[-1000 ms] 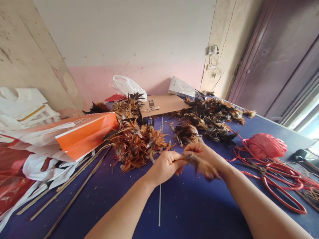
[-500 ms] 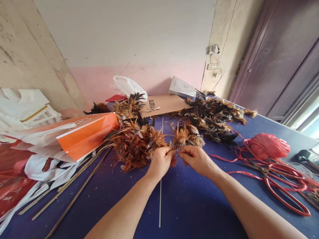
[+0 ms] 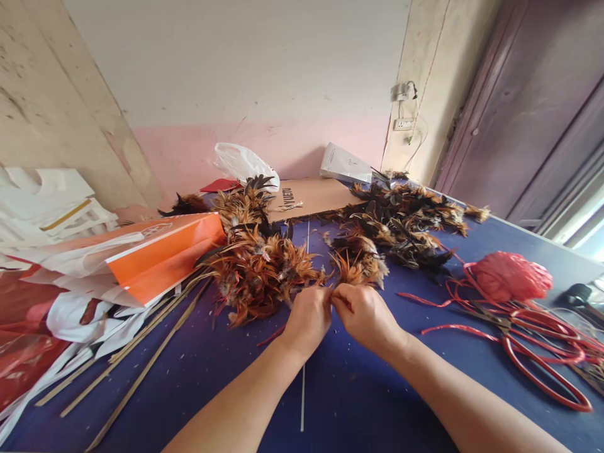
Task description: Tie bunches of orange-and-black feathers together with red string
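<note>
Over the blue table, my left hand [image 3: 309, 318] and my right hand [image 3: 363, 311] meet, both closed in pinches with the fingertips close together. A small bunch of orange-brown feathers [image 3: 350, 270] fans up from the point where the fingertips meet, its quill ends hidden. My left hand appears to grip its base. Whatever my right fingers pinch is too small and covered to make out. A short end of red plastic string [image 3: 272, 335] sticks out beside my left hand. Directly left lies a large heap of reddish-brown feathers [image 3: 257, 270].
Dark feather bundles [image 3: 401, 220] lie at back right, with cardboard [image 3: 316, 194] behind. To the right are a red string ball [image 3: 512, 277] and red-handled scissors [image 3: 547, 371]. An orange-and-white bag [image 3: 165, 251] and thin sticks [image 3: 151, 358] lie left on the blue table [image 3: 377, 402].
My hands have come together and slightly lower, and the left has turned knuckles up. The feather bunch now leans to the right. A red string end has appeared beside my left hand.
</note>
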Motion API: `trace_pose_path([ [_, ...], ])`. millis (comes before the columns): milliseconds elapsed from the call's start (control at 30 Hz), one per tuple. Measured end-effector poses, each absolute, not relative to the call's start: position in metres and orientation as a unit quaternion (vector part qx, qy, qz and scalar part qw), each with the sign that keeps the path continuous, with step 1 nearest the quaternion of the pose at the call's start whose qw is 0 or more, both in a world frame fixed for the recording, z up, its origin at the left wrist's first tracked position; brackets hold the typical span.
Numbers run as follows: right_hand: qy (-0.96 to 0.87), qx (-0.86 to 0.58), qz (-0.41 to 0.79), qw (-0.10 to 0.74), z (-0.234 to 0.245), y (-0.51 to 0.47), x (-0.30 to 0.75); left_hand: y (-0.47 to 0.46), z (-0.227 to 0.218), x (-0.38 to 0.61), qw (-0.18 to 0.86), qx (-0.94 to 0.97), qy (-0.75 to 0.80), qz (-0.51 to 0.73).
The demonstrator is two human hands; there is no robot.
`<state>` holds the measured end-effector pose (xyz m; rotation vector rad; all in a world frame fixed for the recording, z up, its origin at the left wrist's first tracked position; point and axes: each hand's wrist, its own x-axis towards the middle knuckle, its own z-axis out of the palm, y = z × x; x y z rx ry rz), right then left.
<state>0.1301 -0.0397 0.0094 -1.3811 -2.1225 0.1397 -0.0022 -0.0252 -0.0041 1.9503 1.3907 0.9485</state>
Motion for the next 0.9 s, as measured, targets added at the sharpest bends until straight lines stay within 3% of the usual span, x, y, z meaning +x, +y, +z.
trace_pose_path([
  [100,-0.828,-0.508,0.007,0.236,0.012,-0.041,0.137,-0.025,-0.003,-0.003,0.156,0.799,0.507,0.282],
  [200,-0.86,-0.461,0.014,0.219,0.022,-0.037,0.152,-0.027,0.002,-0.006,0.158,0.854,0.44,0.226],
  [333,-0.851,-0.419,0.169,0.267,0.033,-0.026,0.174,-0.033,0.013,-0.007,0.341,0.84,0.345,0.245],
  [433,-0.789,-0.403,0.356,0.297,0.031,-0.019,0.179,-0.036,0.017,-0.004,0.522,0.721,0.342,0.301],
  [500,-0.744,-0.401,0.411,0.342,0.027,-0.016,0.175,-0.034,0.016,-0.001,0.576,0.644,0.343,0.369],
  [633,-0.721,-0.43,0.353,0.413,0.019,-0.015,0.161,-0.027,0.009,0.002,0.584,0.565,0.361,0.457],
  [767,-0.732,-0.495,0.248,0.396,0.014,-0.018,0.153,-0.022,0.004,0.003,0.574,0.514,0.405,0.492],
  [900,-0.766,-0.462,0.226,0.385,0.012,-0.023,0.148,-0.02,0.0,0.003,0.564,0.5,0.43,0.497],
])
